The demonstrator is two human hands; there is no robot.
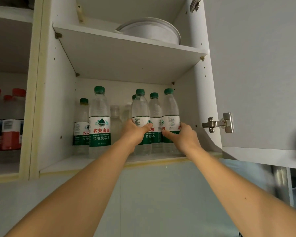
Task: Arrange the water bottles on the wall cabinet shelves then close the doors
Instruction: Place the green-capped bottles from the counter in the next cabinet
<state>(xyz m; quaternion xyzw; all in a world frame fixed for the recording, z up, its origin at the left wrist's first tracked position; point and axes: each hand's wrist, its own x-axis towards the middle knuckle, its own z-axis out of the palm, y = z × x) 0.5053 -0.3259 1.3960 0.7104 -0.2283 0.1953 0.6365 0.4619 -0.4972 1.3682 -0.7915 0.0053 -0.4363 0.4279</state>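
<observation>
Several green-capped water bottles stand on the lower shelf (61, 165) of the open wall cabinet. My left hand (135, 132) grips one bottle (140, 108) near the middle of the row. My right hand (183, 135) grips the rightmost bottle (170, 108), close to the cabinet's right wall. Between them stands another bottle (155, 110). Two more green-label bottles, a tall one (99, 117) and one behind it (81, 120), stand at the left. Clear unlabelled bottles (115, 117) fill the gap at the back.
The right cabinet door (263, 74) hangs open on a metal hinge (218, 124). A white round pan (152, 30) lies on the upper shelf (126, 41). The neighbouring compartment at left holds red-capped bottles (10, 120).
</observation>
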